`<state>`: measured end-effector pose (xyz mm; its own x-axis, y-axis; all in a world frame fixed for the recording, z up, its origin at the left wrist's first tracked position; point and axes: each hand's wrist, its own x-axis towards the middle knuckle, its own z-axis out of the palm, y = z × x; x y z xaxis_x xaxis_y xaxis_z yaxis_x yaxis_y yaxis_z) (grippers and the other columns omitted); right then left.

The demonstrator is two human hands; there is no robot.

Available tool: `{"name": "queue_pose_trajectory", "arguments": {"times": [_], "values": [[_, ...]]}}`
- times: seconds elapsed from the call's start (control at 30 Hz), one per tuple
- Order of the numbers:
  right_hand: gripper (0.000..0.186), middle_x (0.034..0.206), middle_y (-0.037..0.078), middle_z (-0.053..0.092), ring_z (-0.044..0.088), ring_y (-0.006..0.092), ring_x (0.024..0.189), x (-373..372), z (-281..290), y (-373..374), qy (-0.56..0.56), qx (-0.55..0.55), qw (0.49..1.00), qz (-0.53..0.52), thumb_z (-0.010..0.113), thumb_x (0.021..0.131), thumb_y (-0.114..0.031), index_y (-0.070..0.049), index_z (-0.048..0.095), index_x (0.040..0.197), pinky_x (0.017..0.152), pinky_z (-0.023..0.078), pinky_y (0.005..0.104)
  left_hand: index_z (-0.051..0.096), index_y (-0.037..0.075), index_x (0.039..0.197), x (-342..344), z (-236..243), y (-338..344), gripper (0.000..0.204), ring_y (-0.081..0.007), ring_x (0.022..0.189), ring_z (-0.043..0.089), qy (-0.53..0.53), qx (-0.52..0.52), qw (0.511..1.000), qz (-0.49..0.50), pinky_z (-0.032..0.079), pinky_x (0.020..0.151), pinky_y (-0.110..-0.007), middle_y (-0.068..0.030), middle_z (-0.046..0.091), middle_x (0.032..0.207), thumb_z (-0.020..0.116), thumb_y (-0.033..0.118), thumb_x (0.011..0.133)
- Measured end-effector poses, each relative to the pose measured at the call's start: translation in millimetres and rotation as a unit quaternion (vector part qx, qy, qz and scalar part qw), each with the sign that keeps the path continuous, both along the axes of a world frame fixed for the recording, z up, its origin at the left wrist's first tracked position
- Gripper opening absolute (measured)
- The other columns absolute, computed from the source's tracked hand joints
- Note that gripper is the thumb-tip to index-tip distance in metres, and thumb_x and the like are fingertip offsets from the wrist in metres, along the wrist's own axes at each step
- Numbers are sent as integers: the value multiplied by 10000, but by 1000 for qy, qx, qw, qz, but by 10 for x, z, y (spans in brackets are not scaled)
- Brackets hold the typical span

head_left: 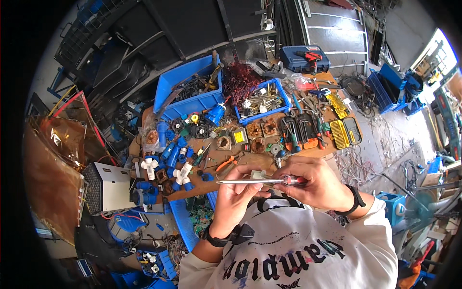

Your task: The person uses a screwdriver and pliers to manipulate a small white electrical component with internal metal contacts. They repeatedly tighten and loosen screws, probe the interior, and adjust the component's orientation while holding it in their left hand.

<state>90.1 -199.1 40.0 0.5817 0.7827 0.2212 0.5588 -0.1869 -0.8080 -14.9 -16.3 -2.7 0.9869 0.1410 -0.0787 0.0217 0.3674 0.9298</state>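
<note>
In front of my chest, my right hand (315, 182) is closed round the red-and-clear handle of a screwdriver (240, 181). The shaft lies level and points left, passing across the fingers of my left hand (232, 195). Those fingers pinch a small whitish plastic part (257, 174), which sits just behind the shaft. Whether the shaft touches it, I cannot tell. Beyond my left hand, orange-handled pliers (226, 163) lie on the wooden workbench (192, 193). White pipe-like fittings with blue ends (182, 176) lie to their left.
A large blue bin (192, 102) of tools and a blue tray of metal parts (262, 115) stand at the back. Hex keys (304, 130), a yellow bit case (339, 134) and a blue toolbox with a red drill (313, 60) are right. Rusty square boxes (258, 145) sit mid-bench.
</note>
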Motion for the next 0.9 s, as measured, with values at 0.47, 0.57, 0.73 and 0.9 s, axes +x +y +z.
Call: {"name": "queue_pose_trajectory", "arguments": {"times": [0.47, 0.57, 0.73, 0.9], "values": [[208, 765, 128, 645, 640, 283, 620, -71, 43, 127, 13, -32, 998, -50, 712, 761, -146, -19, 648, 912, 569, 498, 362, 470, -20, 1206, -52, -87, -119, 387, -156, 968, 638, -50, 63, 995, 56, 561, 759, -264, -100, 606, 1072, 669, 22, 877], [208, 758, 133, 646, 644, 290, 635, -74, 72, 136, 21, -49, 997, -49, 703, 755, -138, -11, 645, 909, 572, 502, 369, 501, -18, 1184, -51, -61, -143, 378, -139, 938, 631, -61, 121, 987, 90, 548, 763, -245, -84, 605, 1052, 690, 16, 859], [169, 670, 65, 587, 565, 141, 581, -46, 60, 73, 94, -4, 994, -51, 696, 793, -125, -4, 623, 884, 540, 455, 295, 505, -10, 1181, -75, -21, -24, 385, -206, 1102, 571, -80, 174, 976, 107, 569, 835, -317, -114, 545, 1176, 682, -28, 839], [144, 648, -90, 435, 337, 19, 588, 66, -110, 53, 299, 95, 947, -63, 675, 854, -131, -49, 575, 791, 504, 285, 226, 520, 6, 1193, -58, 21, 62, 410, -203, 1130, 550, -154, 82, 980, 93, 562, 893, -354, -131, 491, 1269, 664, -87, 821]]}}
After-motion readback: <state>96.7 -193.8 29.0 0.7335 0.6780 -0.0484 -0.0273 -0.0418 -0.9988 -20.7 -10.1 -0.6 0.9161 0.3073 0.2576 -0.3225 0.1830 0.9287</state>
